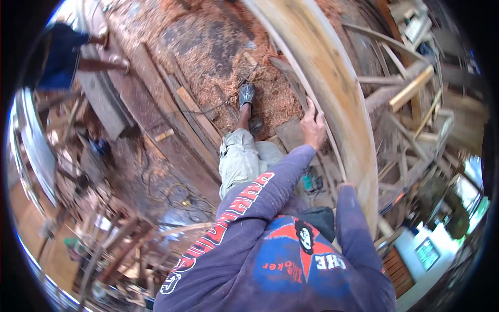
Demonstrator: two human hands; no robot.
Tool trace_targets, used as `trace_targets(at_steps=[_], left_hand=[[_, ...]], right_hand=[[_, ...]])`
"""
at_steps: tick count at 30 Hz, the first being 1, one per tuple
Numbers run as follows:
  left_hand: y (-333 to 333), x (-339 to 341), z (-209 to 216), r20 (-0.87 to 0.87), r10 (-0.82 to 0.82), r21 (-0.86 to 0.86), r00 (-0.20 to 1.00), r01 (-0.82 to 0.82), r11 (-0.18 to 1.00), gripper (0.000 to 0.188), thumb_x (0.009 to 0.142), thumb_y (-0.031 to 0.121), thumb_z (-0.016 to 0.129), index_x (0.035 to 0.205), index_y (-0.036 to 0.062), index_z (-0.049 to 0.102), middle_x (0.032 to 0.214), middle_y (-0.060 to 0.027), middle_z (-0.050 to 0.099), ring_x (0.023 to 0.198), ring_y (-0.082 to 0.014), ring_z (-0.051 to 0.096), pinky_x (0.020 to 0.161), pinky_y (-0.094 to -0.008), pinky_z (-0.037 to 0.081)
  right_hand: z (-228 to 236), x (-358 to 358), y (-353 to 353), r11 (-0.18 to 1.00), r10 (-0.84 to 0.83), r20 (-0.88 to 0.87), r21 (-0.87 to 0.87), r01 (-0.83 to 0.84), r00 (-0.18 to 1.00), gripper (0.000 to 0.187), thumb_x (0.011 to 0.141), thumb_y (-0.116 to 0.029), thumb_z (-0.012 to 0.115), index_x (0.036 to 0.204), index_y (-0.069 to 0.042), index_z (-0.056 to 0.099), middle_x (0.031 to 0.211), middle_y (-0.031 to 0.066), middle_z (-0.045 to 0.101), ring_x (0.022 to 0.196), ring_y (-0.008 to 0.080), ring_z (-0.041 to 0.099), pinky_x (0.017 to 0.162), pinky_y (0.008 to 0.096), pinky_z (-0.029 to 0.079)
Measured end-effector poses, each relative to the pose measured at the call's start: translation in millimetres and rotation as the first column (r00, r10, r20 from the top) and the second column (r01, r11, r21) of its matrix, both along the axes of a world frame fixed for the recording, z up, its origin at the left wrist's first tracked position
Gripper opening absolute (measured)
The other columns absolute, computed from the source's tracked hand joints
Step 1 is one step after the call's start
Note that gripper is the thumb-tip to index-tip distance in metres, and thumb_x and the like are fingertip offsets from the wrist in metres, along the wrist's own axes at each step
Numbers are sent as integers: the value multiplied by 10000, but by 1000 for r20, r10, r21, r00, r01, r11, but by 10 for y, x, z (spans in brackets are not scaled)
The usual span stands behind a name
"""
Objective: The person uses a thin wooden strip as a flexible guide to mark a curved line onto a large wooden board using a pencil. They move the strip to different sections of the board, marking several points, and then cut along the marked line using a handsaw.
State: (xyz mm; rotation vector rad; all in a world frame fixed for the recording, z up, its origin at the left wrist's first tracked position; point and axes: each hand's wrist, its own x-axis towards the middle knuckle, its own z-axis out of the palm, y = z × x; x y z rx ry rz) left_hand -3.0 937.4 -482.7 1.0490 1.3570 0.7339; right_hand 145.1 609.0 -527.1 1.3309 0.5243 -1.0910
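Observation:
A long, wide wooden plank [338, 78] runs from the top of the view down past my right side, pale at its edges and brown along its middle. It looks curved. My left hand [314, 127] is closed on the plank's near left edge, its fingers pointing up along the side. Further down the same edge, only a sliver of my right hand [347, 185] shows beyond the sleeve, touching or very near the plank. Its fingers are hidden. A teal and dark tool-like object [310, 183] lies below, between my arms.
Reddish shavings [208, 78] cover much of the floor. Boards [192, 122] and a thick beam [104, 99] lie to the left, near tangled cords [176, 195]. Another person [62, 60] stands at the far left. Timber pieces [410, 88] crowd the right.

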Motion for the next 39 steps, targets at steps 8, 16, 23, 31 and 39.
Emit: trace_targets(at_steps=[8,16,23,31,39], left_hand=[[100,-254,-105,216,-4,-83,976,22,996,580,878,100,631,1418,43,427,1100,-166,670,962,-202,660,860,-296,507],[303,-241,-203,431,79,-80,899,-49,996,559,893,99,645,1404,17,435,1356,-148,554,1140,-160,586,1002,-270,443],[226,-292,-149,523,-18,-221,852,156,963,875,848,-49,637,1537,83,114,1301,-173,556,1034,-194,630,891,-312,525],[-244,126,-242,253,-95,-221,963,153,963,483,836,52,637,1246,-49,404,1087,-230,623,983,-304,628,885,-382,490],[-470,118,-100,239,-474,-72,847,502,862,516,814,-14,689,1257,-21,423,1112,-153,622,986,-177,604,874,-287,479]], right_hand=[[-359,413,-483,997,-75,59,23,74,995,433,944,-354,380,1221,-144,637,1255,63,618,1101,229,616,971,407,439],[-40,356,-99,980,-200,154,49,194,968,452,917,-363,438,1290,-161,592,1320,57,593,1158,220,605,990,366,472],[286,36,513,998,-40,-90,-61,35,995,363,890,-327,485,1115,-145,703,1179,89,670,1076,223,649,909,375,527],[367,-251,558,999,43,42,32,-44,998,236,769,-303,692,991,-253,756,1038,-33,720,945,163,678,727,541,550],[47,-192,-300,979,77,125,176,-98,989,129,754,-199,703,875,-181,745,830,2,694,737,248,646,499,574,459]])
